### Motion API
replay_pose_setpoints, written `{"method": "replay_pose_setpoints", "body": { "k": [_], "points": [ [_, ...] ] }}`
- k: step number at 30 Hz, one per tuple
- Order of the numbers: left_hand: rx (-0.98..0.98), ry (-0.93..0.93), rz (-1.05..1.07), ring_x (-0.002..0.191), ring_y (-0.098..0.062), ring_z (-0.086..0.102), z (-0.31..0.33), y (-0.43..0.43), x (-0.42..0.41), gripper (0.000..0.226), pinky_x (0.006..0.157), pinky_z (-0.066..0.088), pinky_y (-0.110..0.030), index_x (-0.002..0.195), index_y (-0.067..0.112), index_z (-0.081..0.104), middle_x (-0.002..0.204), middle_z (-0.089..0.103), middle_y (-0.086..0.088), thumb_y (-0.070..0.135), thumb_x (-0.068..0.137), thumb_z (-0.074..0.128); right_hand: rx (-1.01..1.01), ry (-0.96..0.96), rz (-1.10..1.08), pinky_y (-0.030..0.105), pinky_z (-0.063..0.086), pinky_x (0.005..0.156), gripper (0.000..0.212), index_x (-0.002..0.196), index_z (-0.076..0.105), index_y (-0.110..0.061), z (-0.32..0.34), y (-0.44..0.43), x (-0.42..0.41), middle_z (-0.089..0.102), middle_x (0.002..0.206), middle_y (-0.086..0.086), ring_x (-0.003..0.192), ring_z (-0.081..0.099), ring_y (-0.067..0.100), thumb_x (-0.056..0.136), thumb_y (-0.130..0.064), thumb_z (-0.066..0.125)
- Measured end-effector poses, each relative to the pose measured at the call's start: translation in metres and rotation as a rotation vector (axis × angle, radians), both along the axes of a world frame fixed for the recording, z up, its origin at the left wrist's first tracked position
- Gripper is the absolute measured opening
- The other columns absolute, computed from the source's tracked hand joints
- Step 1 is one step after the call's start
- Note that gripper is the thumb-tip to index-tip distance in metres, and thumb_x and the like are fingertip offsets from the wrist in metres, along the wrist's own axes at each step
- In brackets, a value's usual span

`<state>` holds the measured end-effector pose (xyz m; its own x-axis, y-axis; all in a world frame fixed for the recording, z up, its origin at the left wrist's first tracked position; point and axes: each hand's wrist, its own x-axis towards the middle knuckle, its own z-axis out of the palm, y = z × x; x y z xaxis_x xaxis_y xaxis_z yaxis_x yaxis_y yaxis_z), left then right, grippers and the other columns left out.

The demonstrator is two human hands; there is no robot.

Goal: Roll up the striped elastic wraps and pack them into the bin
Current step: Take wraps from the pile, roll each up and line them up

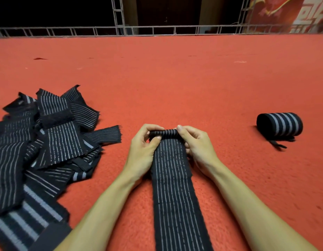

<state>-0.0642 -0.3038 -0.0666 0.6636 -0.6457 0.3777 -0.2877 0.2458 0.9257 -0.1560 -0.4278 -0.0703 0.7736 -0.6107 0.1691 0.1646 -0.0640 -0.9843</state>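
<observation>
My left hand [144, 147] and my right hand [195, 144] are both closed on the far end of one long black elastic wrap with thin white stripes [175, 187], where the fabric is turned over into a small tight roll. The fingers of my left hand curl over the top of that roll and the thumb presses on the flat strip just below it. My right thumb and forefinger pinch the roll's other end. The rest of my right fingers are tucked under the strip's edge, so I cannot see how they lie.

The wrap runs flat from my hands back towards me, between my two forearms, and is cut off by the near edge of the view.

All of this lies on a red carpet [175, 78]. Towards its right side, well apart from my hands, sits one finished roll of black wrap with broad grey bands [280, 125], lying on its side with a short black tail sticking out beneath it.

On the left side is one loose heap of unrolled striped wraps [48, 142]. They overlap too much for me to count, and the heap is cropped at the left and bottom.

Along the carpet's far edge runs a metal truss rail [120, 30], with darkness behind it. One red banner [283, 13] stands at the far right corner, its lettering blurred.
</observation>
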Motion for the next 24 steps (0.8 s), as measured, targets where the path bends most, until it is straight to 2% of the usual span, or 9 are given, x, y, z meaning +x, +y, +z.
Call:
{"method": "replay_pose_setpoints", "body": {
  "k": [3, 6, 8, 10, 12, 14, 19, 22, 24],
  "points": [
    [0.009, 0.044, -0.010, 0.088, -0.003, 0.061, -0.002, -0.001, 0.001, 0.025, 0.074, 0.047, -0.016, 0.098, 0.019, 0.063, 0.098, 0.066, 0.001, -0.003, 0.092, 0.054, 0.044, -0.041, -0.005, 0.034, 0.044, 0.064, 0.018, 0.095, 0.073, -0.009, 0.000, -0.002, -0.002, 0.067, 0.087, 0.015, 0.077, 0.056, 0.028, 0.090, -0.025, 0.064],
    [0.074, 0.071, -0.052, 0.083, 0.001, 0.059, -0.002, -0.002, -0.001, 0.027, 0.073, 0.046, -0.013, 0.107, 0.019, 0.061, 0.096, 0.064, 0.004, -0.002, 0.093, 0.052, 0.013, -0.075, -0.008, 0.034, 0.049, 0.074, 0.009, 0.094, 0.073, -0.012, -0.002, -0.005, -0.004, 0.071, 0.092, 0.009, 0.084, 0.062, 0.019, 0.088, -0.012, 0.066],
    [0.097, 0.143, -0.058, 0.077, 0.003, 0.058, -0.002, -0.002, -0.003, 0.024, 0.069, 0.046, -0.013, 0.112, 0.019, 0.058, 0.093, 0.062, 0.004, 0.005, 0.093, 0.056, -0.009, -0.084, 0.016, 0.031, 0.048, 0.070, 0.012, 0.094, 0.072, -0.016, -0.003, -0.004, -0.005, 0.071, 0.090, 0.004, 0.083, 0.062, 0.015, 0.086, -0.007, 0.067],
    [0.111, 0.226, -0.018, 0.083, -0.001, 0.059, -0.002, -0.003, -0.002, 0.020, 0.072, 0.046, -0.016, 0.113, 0.020, 0.058, 0.098, 0.062, 0.003, 0.019, 0.093, 0.057, -0.034, -0.086, 0.030, 0.023, 0.047, 0.059, 0.015, 0.094, 0.071, -0.015, -0.003, -0.004, -0.006, 0.071, 0.084, -0.002, 0.074, 0.062, 0.007, 0.085, -0.003, 0.068],
    [0.147, 0.213, 0.055, 0.089, -0.002, 0.060, -0.001, -0.003, -0.001, 0.022, 0.077, 0.045, -0.016, 0.111, 0.019, 0.060, 0.104, 0.064, 0.003, 0.032, 0.095, 0.051, -0.058, -0.107, 0.041, 0.014, 0.043, 0.051, 0.018, 0.093, 0.069, -0.013, -0.002, -0.003, -0.006, 0.070, 0.078, -0.006, 0.064, 0.060, 0.000, 0.084, 0.002, 0.067],
    [0.179, 0.168, 0.078, 0.083, 0.000, 0.059, 0.001, -0.003, -0.002, 0.028, 0.073, 0.044, -0.012, 0.102, 0.017, 0.061, 0.095, 0.065, 0.006, 0.038, 0.098, 0.042, -0.103, -0.123, 0.045, 0.011, 0.043, 0.053, 0.018, 0.092, 0.068, -0.009, -0.002, -0.004, -0.006, 0.069, 0.074, -0.009, 0.064, 0.060, -0.002, 0.082, 0.006, 0.067],
    [0.170, 0.104, 0.094, 0.072, 0.003, 0.055, 0.000, -0.003, -0.003, 0.023, 0.070, 0.043, -0.014, 0.090, 0.016, 0.059, 0.085, 0.061, 0.006, 0.027, 0.100, 0.041, -0.131, -0.116, 0.038, 0.009, 0.042, 0.052, 0.017, 0.090, 0.068, -0.003, -0.001, -0.002, -0.006, 0.069, 0.075, -0.004, 0.063, 0.060, -0.001, 0.079, 0.010, 0.068],
    [0.144, 0.149, 0.070, 0.068, 0.010, 0.054, 0.003, -0.004, -0.007, 0.016, 0.066, 0.043, -0.008, 0.093, 0.013, 0.057, 0.087, 0.060, 0.005, 0.014, 0.100, 0.043, -0.128, -0.128, 0.017, 0.016, 0.046, 0.059, 0.007, 0.086, 0.069, -0.004, -0.002, -0.002, -0.005, 0.070, 0.080, 0.009, 0.070, 0.062, 0.007, 0.081, -0.006, 0.073],
    [0.137, 0.154, 0.032, 0.064, 0.012, 0.053, 0.004, -0.004, -0.011, 0.013, 0.063, 0.042, -0.006, 0.099, 0.010, 0.055, 0.086, 0.058, 0.004, 0.008, 0.099, 0.043, -0.123, -0.131, 0.003, 0.015, 0.044, 0.057, 0.012, 0.085, 0.067, -0.006, -0.002, -0.002, -0.004, 0.068, 0.079, 0.011, 0.065, 0.058, 0.005, 0.083, -0.016, 0.073]
  ]
}}
